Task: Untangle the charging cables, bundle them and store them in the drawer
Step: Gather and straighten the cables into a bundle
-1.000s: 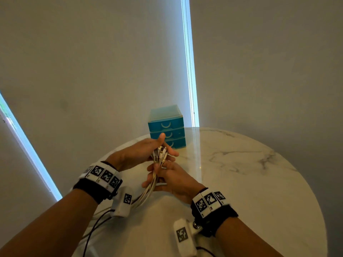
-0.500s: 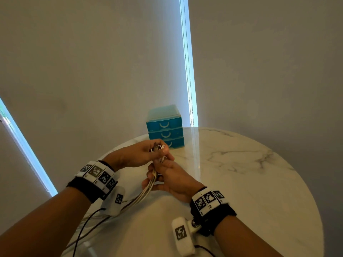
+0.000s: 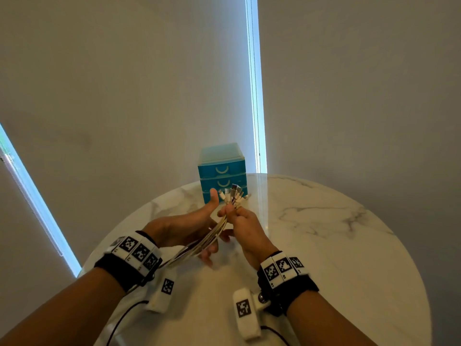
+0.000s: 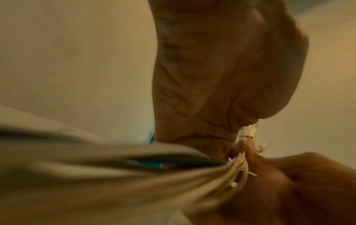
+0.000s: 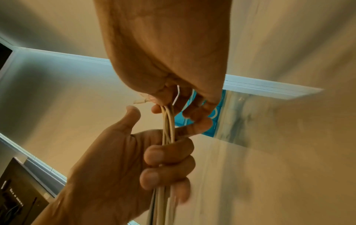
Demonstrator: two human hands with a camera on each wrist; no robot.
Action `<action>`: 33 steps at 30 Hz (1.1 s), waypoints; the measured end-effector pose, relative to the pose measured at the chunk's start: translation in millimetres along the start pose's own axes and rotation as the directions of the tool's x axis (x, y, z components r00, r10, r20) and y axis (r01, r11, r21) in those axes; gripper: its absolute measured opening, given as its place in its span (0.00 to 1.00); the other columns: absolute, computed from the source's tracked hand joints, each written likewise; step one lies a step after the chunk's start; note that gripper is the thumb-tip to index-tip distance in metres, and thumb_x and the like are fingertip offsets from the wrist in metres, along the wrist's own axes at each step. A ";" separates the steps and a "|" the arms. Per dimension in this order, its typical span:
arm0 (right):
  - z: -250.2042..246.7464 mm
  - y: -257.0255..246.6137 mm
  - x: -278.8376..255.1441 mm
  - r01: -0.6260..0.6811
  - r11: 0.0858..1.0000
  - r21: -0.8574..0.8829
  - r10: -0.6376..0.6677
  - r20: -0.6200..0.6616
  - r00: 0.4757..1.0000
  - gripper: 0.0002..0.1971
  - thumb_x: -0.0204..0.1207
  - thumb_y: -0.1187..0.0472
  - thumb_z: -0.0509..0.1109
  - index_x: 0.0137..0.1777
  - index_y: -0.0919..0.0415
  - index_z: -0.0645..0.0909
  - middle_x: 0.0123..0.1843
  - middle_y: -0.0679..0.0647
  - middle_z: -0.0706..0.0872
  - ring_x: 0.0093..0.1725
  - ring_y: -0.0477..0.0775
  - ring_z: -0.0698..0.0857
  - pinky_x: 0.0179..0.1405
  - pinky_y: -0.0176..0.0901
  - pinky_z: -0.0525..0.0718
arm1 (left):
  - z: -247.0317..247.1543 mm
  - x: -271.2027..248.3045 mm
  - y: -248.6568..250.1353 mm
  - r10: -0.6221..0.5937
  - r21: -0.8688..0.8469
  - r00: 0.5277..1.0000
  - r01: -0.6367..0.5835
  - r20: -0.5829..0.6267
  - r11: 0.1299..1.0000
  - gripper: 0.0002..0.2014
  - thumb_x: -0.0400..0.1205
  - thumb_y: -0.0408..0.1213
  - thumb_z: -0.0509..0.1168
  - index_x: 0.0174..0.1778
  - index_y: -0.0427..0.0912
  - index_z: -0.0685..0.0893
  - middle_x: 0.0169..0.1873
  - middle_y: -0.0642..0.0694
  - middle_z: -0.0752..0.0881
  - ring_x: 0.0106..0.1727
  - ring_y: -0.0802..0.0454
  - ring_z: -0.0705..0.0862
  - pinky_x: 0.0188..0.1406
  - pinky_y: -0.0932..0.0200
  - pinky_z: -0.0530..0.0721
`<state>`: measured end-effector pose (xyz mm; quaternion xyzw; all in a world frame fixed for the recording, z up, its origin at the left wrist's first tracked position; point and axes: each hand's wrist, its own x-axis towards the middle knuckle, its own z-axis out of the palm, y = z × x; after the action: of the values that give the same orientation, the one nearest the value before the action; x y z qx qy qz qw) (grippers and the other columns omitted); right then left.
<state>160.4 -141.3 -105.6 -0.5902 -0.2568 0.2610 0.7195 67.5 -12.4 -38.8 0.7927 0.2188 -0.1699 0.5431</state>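
With the right hand [image 3: 245,224] pinching the charging cables [image 3: 212,237] just below their plugs and the left hand [image 3: 184,228] curled loosely around the strands (thumb lifted), a slack grip could let them slide apart before reaching the drawer [image 3: 221,171].

The small teal plastic three-drawer chest [image 3: 221,171] stands at the far edge of the round white marble table [image 3: 324,245], its drawer fronts all flush. Just in front of it the bundle of cream charging cables [image 3: 212,239] fans its plugs across the lowest drawer. To the right the tabletop lies bare; to the left it ends close by the chest.
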 end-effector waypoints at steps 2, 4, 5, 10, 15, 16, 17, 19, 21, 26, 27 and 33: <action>-4.3 -0.5 1.7 -0.018 0.999 -0.035 0.016 -0.066 0.998 0.18 0.96 0.50 0.59 0.54 0.55 0.88 0.63 0.55 0.90 0.66 0.57 0.85 0.66 0.56 0.82 | 6.3 2.0 2.4 -0.012 0.008 0.998 0.012 -0.053 1.000 0.59 0.76 0.84 0.32 0.57 0.33 0.88 0.29 0.49 0.75 0.28 0.55 0.71 0.28 0.60 0.78; -6.8 -1.8 1.5 -0.067 0.996 0.065 0.072 -0.086 0.994 0.16 0.95 0.51 0.60 0.54 0.55 0.89 0.65 0.58 0.89 0.69 0.58 0.84 0.65 0.55 0.79 | 13.2 8.1 2.4 0.020 0.041 0.986 -0.013 -0.164 0.999 0.47 0.81 0.81 0.33 0.45 0.43 0.83 0.27 0.53 0.70 0.25 0.58 0.64 0.23 0.64 0.65; -7.5 -4.1 0.4 -0.101 0.985 0.140 0.115 -0.092 0.989 0.15 0.95 0.52 0.62 0.54 0.56 0.89 0.65 0.60 0.90 0.69 0.59 0.84 0.63 0.55 0.79 | 18.6 11.1 2.1 0.053 0.079 0.974 -0.036 -0.220 0.996 0.42 0.85 0.77 0.34 0.44 0.45 0.80 0.27 0.53 0.71 0.25 0.59 0.64 0.23 0.64 0.64; -13.3 -10.4 -8.3 -0.218 0.875 0.432 0.261 -0.044 0.964 0.13 0.94 0.56 0.65 0.57 0.59 0.90 0.58 0.59 0.94 0.64 0.59 0.87 0.58 0.55 0.83 | 35.3 24.0 1.8 0.369 0.658 0.854 -0.042 -0.366 0.751 0.16 0.98 0.41 0.49 0.72 0.44 0.81 0.55 0.37 0.88 0.48 0.45 0.88 0.43 0.59 0.79; -46.8 -18.7 -23.5 -0.308 0.920 0.244 0.347 -0.134 0.928 0.15 0.85 0.49 0.77 0.56 0.63 0.87 0.46 0.59 0.88 0.46 0.57 0.88 0.46 0.53 0.89 | 29.7 24.8 1.2 0.309 0.619 0.845 0.032 -0.436 0.785 0.13 0.95 0.35 0.54 0.65 0.35 0.83 0.62 0.32 0.88 0.61 0.35 0.87 0.58 0.48 0.83; -56.1 -24.7 -24.9 -0.275 0.949 0.156 0.304 -0.209 0.930 0.18 0.81 0.49 0.79 0.61 0.63 0.86 0.51 0.58 0.87 0.50 0.57 0.87 0.52 0.54 0.89 | 28.6 23.5 1.8 0.298 0.611 0.851 0.032 -0.432 0.791 0.12 0.95 0.35 0.55 0.61 0.35 0.84 0.58 0.34 0.88 0.57 0.38 0.88 0.53 0.51 0.82; -63.5 -33.4 -26.1 -0.217 0.976 -0.004 0.205 -0.316 0.926 0.24 0.78 0.47 0.79 0.67 0.62 0.84 0.62 0.57 0.85 0.59 0.58 0.86 0.61 0.55 0.88 | 29.1 19.2 4.0 0.296 0.592 0.852 0.020 -0.432 0.806 0.13 0.95 0.36 0.55 0.53 0.37 0.84 0.50 0.39 0.87 0.49 0.45 0.88 0.45 0.57 0.81; -62.2 -57.5 -34.1 0.011 0.925 -0.379 -0.182 -0.417 0.891 0.25 0.82 0.50 0.77 0.75 0.59 0.80 0.73 0.51 0.79 0.70 0.55 0.82 0.70 0.50 0.84 | 29.6 17.4 7.2 0.279 0.524 0.848 -0.003 -0.449 0.852 0.20 0.95 0.40 0.53 0.39 0.44 0.80 0.36 0.50 0.81 0.33 0.57 0.79 0.32 0.65 0.75; -40.2 -78.7 -41.3 0.253 0.789 -0.559 -0.464 -0.275 0.842 0.13 0.91 0.56 0.69 0.72 0.56 0.80 0.70 0.49 0.82 0.68 0.49 0.83 0.64 0.35 0.83 | 35.2 16.2 13.6 0.249 0.503 0.871 -0.003 -0.423 0.864 0.19 0.95 0.40 0.53 0.40 0.44 0.81 0.33 0.51 0.77 0.29 0.57 0.73 0.27 0.65 0.72; 15.0 -74.4 -27.8 0.277 0.693 -0.665 -0.255 0.133 0.958 0.13 0.97 0.49 0.53 0.68 0.55 0.74 0.74 0.55 0.84 0.72 0.54 0.85 0.66 0.42 0.87 | 40.6 7.4 17.1 0.269 0.372 0.911 -0.143 -0.312 0.917 0.17 0.93 0.41 0.59 0.36 0.46 0.76 0.29 0.48 0.75 0.23 0.55 0.67 0.20 0.64 0.66; 17.5 -70.1 -24.3 0.244 0.709 -0.661 -0.194 0.150 0.969 0.18 0.97 0.44 0.50 0.70 0.55 0.73 0.76 0.57 0.84 0.72 0.56 0.85 0.72 0.50 0.87 | 39.0 3.8 16.8 0.280 0.331 0.915 -0.178 -0.292 0.927 0.18 0.94 0.43 0.58 0.36 0.46 0.75 0.28 0.48 0.74 0.22 0.55 0.66 0.18 0.65 0.66; 17.0 -67.9 -19.9 0.106 0.635 -0.765 0.017 0.151 0.988 0.50 0.82 0.20 0.32 0.85 0.50 0.75 0.71 0.56 0.90 0.66 0.59 0.90 0.77 0.63 0.85 | 35.2 -9.1 11.0 0.271 0.185 0.940 -0.235 -0.206 0.954 0.19 0.94 0.45 0.57 0.38 0.45 0.80 0.24 0.52 0.75 0.20 0.58 0.66 0.17 0.64 0.65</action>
<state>139.3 -153.9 -37.1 -0.8136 -0.4091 0.1508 0.3846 64.5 -50.3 -38.0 0.8690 0.1619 -0.0228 0.4671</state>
